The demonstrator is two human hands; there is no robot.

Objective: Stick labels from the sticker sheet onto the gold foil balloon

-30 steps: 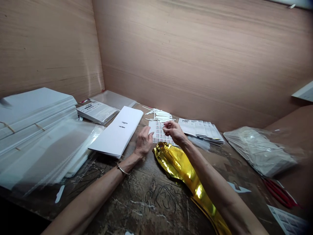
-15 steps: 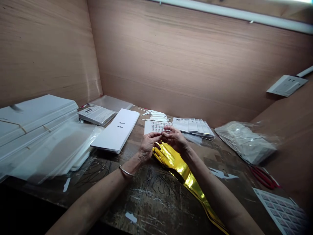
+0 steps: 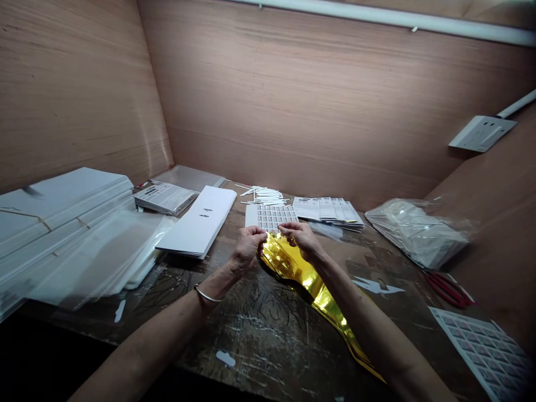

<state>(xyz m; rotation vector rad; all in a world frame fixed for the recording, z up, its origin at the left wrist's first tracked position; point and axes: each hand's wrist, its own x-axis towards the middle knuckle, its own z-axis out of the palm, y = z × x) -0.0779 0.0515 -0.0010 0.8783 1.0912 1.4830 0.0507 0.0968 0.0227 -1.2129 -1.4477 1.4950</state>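
Observation:
A shiny flat gold foil balloon (image 3: 312, 279) with curved edges stretches across the table from between my hands down under my right forearm. My left hand (image 3: 250, 244) is closed, thumb and forefinger pinching the foil's far left corner. Opposite it, my right hand (image 3: 302, 239) pinches at the far right part of the same end, its other fingers curled. A small gap separates the two hands. Just beyond them lies a sheet of small printed labels (image 3: 276, 215). Whether anything else small is between the fingertips is hidden.
White sticks (image 3: 268, 195) and printed cards (image 3: 326, 209) lie at the back. Left are a white card stack (image 3: 199, 223) and clear plastic sleeves (image 3: 104, 251). On the right are a plastic bag (image 3: 419, 234), red-handled scissors (image 3: 448, 289) and another label sheet (image 3: 481, 352).
My hands were together at the fingertips and have drawn apart, left hand leftward, right hand slightly lower. The balloon's far end now shows between them. The camera view has shifted slightly.

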